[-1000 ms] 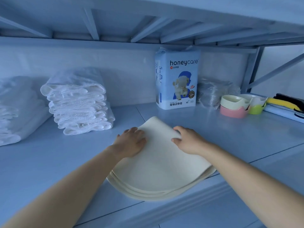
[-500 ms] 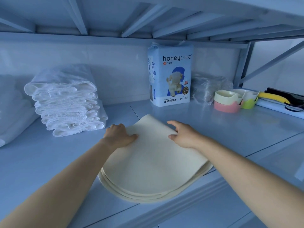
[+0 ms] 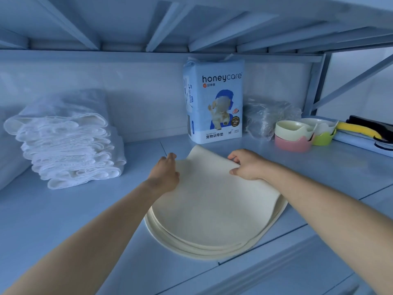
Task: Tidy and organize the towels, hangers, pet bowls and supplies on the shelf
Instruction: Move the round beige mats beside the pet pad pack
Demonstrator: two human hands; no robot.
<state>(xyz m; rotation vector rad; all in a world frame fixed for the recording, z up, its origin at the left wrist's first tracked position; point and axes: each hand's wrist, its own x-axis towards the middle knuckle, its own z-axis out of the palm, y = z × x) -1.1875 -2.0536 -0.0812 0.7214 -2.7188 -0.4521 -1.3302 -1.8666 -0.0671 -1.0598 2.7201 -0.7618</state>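
A folded cream cloth [image 3: 212,211] in several layers lies on the pale blue shelf [image 3: 63,220], its rounded edge over the front lip. My left hand [image 3: 164,175] grips its left side, fingers curled under the edge. Its far right corner is pinched by my right hand [image 3: 246,165], thumb on top. A stack of folded white towels [image 3: 66,141] stands to the left. Stacked pet bowls, cream on pink [image 3: 293,135] and white on green [image 3: 323,133], sit at the right. A honeycare pet pad pack [image 3: 214,101] stands upright at the back wall.
A crumpled clear plastic bag [image 3: 268,116] lies between the pack and the bowls. Yellow and black hangers [image 3: 365,128] rest on a blue item at the far right. More white fabric [image 3: 8,158] sits at the far left. The upper shelf's beams [image 3: 170,24] hang close overhead.
Both hands have slid out from flat on the cloth's top to its far edges and now grip it. The cloth lies in about the same place.
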